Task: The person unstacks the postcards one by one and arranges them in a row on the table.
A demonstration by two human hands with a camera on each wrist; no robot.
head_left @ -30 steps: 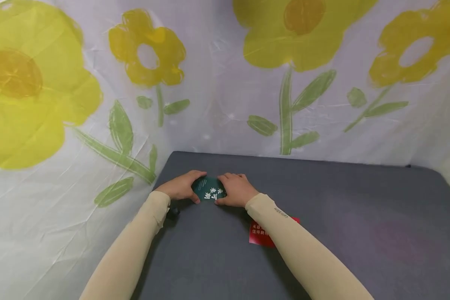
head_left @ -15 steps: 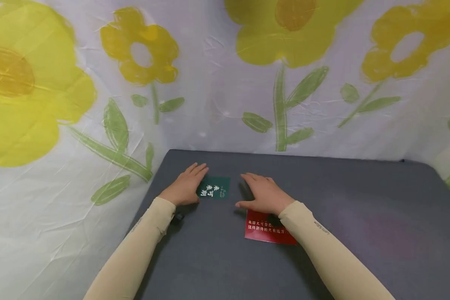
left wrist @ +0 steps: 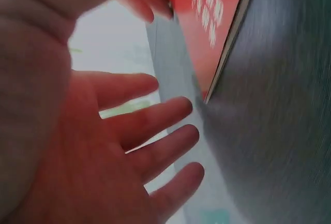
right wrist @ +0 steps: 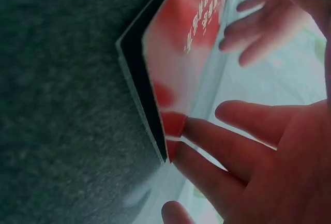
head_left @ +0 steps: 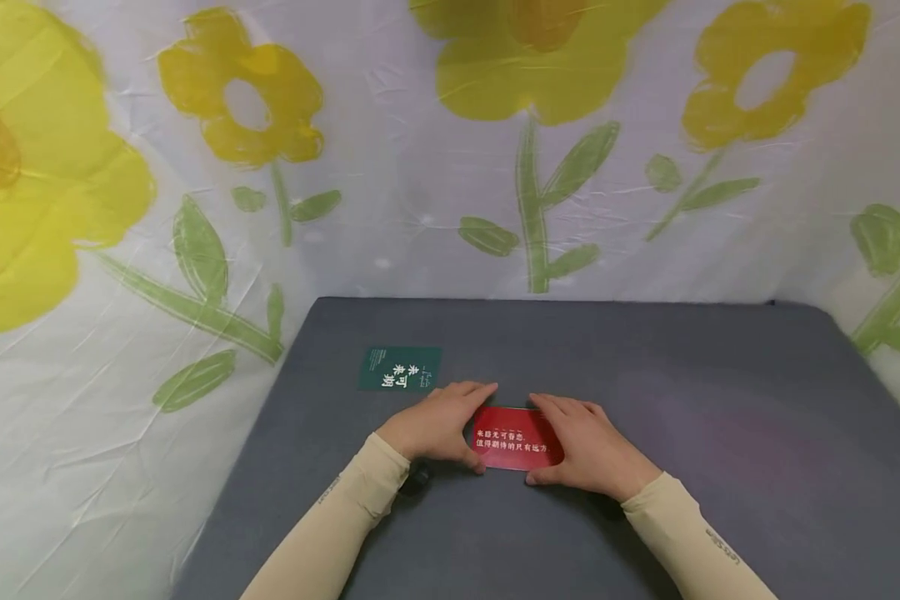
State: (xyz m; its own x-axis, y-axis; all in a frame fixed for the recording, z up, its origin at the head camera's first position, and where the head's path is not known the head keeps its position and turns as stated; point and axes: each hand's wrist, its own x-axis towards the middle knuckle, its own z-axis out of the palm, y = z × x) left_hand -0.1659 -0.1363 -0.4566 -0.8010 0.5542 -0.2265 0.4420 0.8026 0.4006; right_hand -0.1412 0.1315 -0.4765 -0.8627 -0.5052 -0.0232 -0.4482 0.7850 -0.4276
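Work here looks about half done, judging from how things lie: the green card (head_left: 400,368) lies flat and alone on the grey table (head_left: 720,433), toward its far left part, with no hand on it, while the red card (head_left: 515,439) is in hand nearer the person. What seems left is to finish handling the red card.

Both hands flank the red card. The left hand (head_left: 438,423) lies at its left edge, fingers stretched forward and together along the card's side, thumb low at the near corner. The right hand (head_left: 588,448) mirrors it at the right edge, fingers reaching over the far corner, thumb at the near edge. In the right wrist view the fingertips (right wrist: 199,131) touch the card's edge and the card (right wrist: 181,63) appears tilted up off the table, a dark gap beneath it; the left wrist view likewise shows the card (left wrist: 217,22) raised on edge with that hand's fingers (left wrist: 165,115) spread and fairly straight beside it. So both hands press the card between them with extended fingers, not curled round it.

Beige sleeves (head_left: 337,533) cover both forearms. A flower-printed sheet (head_left: 195,208) hangs behind the table.
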